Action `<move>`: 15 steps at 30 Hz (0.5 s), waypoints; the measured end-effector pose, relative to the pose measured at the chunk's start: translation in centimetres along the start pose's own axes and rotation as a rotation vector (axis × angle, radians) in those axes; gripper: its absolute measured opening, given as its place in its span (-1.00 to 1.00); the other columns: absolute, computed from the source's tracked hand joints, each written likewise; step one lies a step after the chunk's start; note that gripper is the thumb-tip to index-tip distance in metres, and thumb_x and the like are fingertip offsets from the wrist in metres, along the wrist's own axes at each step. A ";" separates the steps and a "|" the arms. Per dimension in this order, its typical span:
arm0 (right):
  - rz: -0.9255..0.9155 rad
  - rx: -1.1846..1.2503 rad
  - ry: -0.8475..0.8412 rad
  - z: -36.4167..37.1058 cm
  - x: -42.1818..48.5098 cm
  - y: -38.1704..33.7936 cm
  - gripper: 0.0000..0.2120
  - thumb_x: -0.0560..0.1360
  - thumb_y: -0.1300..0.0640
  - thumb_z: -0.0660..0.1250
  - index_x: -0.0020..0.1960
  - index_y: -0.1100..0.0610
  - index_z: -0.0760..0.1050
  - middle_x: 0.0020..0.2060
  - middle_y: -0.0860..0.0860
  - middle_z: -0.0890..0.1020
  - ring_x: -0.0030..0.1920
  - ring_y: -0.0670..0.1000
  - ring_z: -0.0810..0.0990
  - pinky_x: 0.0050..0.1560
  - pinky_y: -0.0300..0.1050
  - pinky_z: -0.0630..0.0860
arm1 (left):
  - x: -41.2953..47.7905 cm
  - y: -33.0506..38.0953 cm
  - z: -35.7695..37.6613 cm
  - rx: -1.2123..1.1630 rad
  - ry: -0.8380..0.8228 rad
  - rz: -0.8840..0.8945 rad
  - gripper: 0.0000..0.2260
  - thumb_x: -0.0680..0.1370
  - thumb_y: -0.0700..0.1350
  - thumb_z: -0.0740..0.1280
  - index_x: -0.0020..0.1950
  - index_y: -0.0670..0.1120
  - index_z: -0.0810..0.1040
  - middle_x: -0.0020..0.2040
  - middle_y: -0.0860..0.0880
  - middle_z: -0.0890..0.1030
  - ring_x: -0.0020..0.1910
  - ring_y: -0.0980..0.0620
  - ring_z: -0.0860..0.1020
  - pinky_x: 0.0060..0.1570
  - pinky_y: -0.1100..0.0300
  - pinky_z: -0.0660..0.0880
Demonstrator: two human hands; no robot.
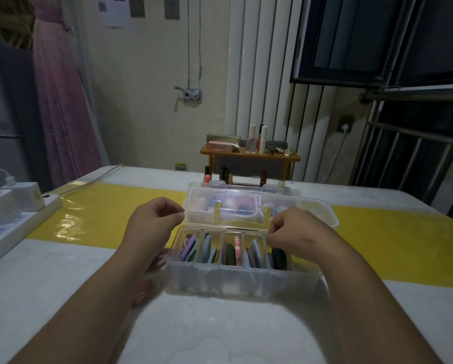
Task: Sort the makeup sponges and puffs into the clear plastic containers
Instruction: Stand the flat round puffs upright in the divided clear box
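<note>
- Makeup puffs (230, 252) stand on edge in the compartments of the near clear container (233, 281) on the table (62, 285). Its lid (246, 194) stands open behind them.
- The left hand (154, 222) is curled at the left edge of the lid, and the right hand (292, 228) is curled near its right side. I cannot tell if they really pinch it.
- Some pink puffs (158, 260) lie loose on the table under the left forearm.
- Filling seems almost finished. The next move probably calls for slotting in the loose puffs, then lowering the lid evenly with both hands.
</note>
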State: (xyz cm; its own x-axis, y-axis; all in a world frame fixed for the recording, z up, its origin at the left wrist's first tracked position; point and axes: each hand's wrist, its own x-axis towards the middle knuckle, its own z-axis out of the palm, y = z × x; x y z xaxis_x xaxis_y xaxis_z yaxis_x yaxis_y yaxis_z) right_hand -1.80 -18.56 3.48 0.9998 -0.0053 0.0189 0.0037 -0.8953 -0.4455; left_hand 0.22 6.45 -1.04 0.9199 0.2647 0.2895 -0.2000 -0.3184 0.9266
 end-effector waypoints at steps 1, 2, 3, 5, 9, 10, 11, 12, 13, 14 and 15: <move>0.001 -0.025 -0.005 0.0 0.0 -0.1 -0.93 0.39 0.15 0.39 -0.23 0.02 0.64 -0.24 -0.01 0.66 -0.15 0.01 0.63 -0.02 0.04 0.65 | 0.0 0.0 -0.1 0.002 0.000 -0.001 -0.90 0.51 -0.22 0.42 -0.18 -0.05 0.62 -0.27 0.03 0.59 -0.24 0.02 0.51 -0.25 0.15 0.43; 0.004 -0.051 -0.004 0.1 -0.1 -0.1 -0.92 0.40 0.17 0.39 -0.19 0.00 0.63 -0.21 -0.02 0.66 -0.14 -0.01 0.62 -0.01 0.03 0.64 | 0.0 0.1 -0.1 0.005 -0.002 -0.002 -0.91 0.51 -0.22 0.42 -0.17 -0.06 0.62 -0.26 0.02 0.59 -0.23 0.03 0.52 -0.24 0.14 0.43; 0.009 -0.078 -0.002 0.1 0.0 -0.1 -0.91 0.41 0.18 0.39 -0.17 0.00 0.62 -0.19 -0.02 0.65 -0.13 0.00 0.61 -0.01 0.02 0.64 | 0.0 0.1 -0.1 0.007 -0.005 -0.004 -0.91 0.51 -0.23 0.42 -0.17 -0.07 0.63 -0.26 0.01 0.59 -0.22 0.03 0.52 -0.22 0.13 0.44; 0.023 -0.129 -0.002 0.2 0.2 0.0 -0.92 0.42 0.17 0.40 -0.15 0.03 0.66 -0.19 -0.01 0.67 -0.13 0.02 0.63 -0.01 0.02 0.65 | 0.0 0.1 -0.3 0.008 -0.004 -0.010 -0.92 0.50 -0.24 0.42 -0.17 -0.08 0.63 -0.26 -0.01 0.60 -0.22 0.03 0.52 -0.20 0.10 0.45; 0.073 -0.183 -0.016 0.7 1.1 -0.1 -0.81 0.40 0.13 0.46 0.02 0.03 0.67 -0.15 0.00 0.68 -0.12 0.05 0.64 0.00 0.03 0.65 | 0.2 0.0 -0.4 0.037 0.013 -0.008 -0.92 0.50 -0.25 0.41 -0.17 -0.10 0.63 -0.23 -0.07 0.61 -0.22 -0.06 0.53 -0.17 -0.03 0.53; 0.091 -0.202 -0.022 1.0 1.3 -0.2 -0.71 0.40 0.12 0.47 0.12 0.02 0.64 -0.12 0.01 0.67 -0.10 0.06 0.63 0.01 0.03 0.64 | 0.3 -0.3 -0.5 0.055 0.018 -0.016 -0.91 0.50 -0.26 0.41 -0.17 -0.09 0.63 -0.23 -0.09 0.62 -0.24 -0.08 0.52 -0.19 -0.06 0.56; 0.105 -0.219 -0.027 1.2 1.5 -0.3 -0.62 0.39 0.12 0.48 0.21 0.01 0.60 -0.09 0.02 0.66 -0.09 0.07 0.62 0.03 0.03 0.63 | 0.6 -0.6 -0.6 0.077 0.026 -0.028 -0.88 0.50 -0.28 0.39 -0.18 -0.08 0.63 -0.22 -0.11 0.62 -0.25 -0.10 0.53 -0.19 -0.10 0.59; 0.110 -0.228 -0.026 1.4 1.6 -0.3 -0.58 0.39 0.13 0.48 0.25 0.01 0.58 -0.07 0.03 0.65 -0.08 0.08 0.61 0.04 0.04 0.62 | 0.8 -0.9 -0.9 0.110 0.037 -0.043 -0.82 0.50 -0.31 0.36 -0.18 -0.04 0.64 -0.21 -0.12 0.64 -0.26 -0.11 0.55 -0.17 -0.15 0.61; 0.108 -0.231 -0.018 1.5 1.8 -0.1 -0.58 0.40 0.13 0.48 0.26 0.01 0.58 -0.07 0.03 0.65 -0.08 0.07 0.61 0.04 0.04 0.62 | 1.1 -1.2 -1.2 0.158 0.044 -0.055 -0.74 0.48 -0.34 0.30 -0.20 -0.01 0.65 -0.20 -0.09 0.65 -0.25 -0.12 0.58 -0.14 -0.19 0.63; 0.098 -0.231 -0.007 1.5 1.8 0.0 -0.61 0.41 0.13 0.46 0.23 0.01 0.59 -0.09 0.02 0.65 -0.09 0.07 0.61 0.03 0.03 0.62 | 1.3 -1.5 -1.4 0.216 0.045 -0.070 -0.67 0.46 -0.38 0.23 -0.21 0.02 0.65 -0.19 -0.03 0.66 -0.21 -0.13 0.62 -0.11 -0.19 0.63; 0.084 -0.231 0.007 1.4 1.7 0.2 -0.67 0.43 0.12 0.44 0.19 0.01 0.61 -0.12 0.01 0.66 -0.12 0.05 0.61 0.02 0.02 0.63 | 1.5 -1.8 -1.6 0.273 0.039 -0.086 -0.61 0.43 -0.40 0.17 -0.21 0.04 0.65 -0.16 0.02 0.66 -0.18 -0.13 0.65 -0.07 -0.17 0.62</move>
State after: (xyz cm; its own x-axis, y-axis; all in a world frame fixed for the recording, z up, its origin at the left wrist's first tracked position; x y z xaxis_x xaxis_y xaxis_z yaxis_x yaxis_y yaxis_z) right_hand -0.04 -18.06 2.15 0.9963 -0.0861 -0.0032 -0.0846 -0.9696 -0.2295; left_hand 1.40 8.90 -1.86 0.9147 0.3344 0.2268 -0.0191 -0.5250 0.8509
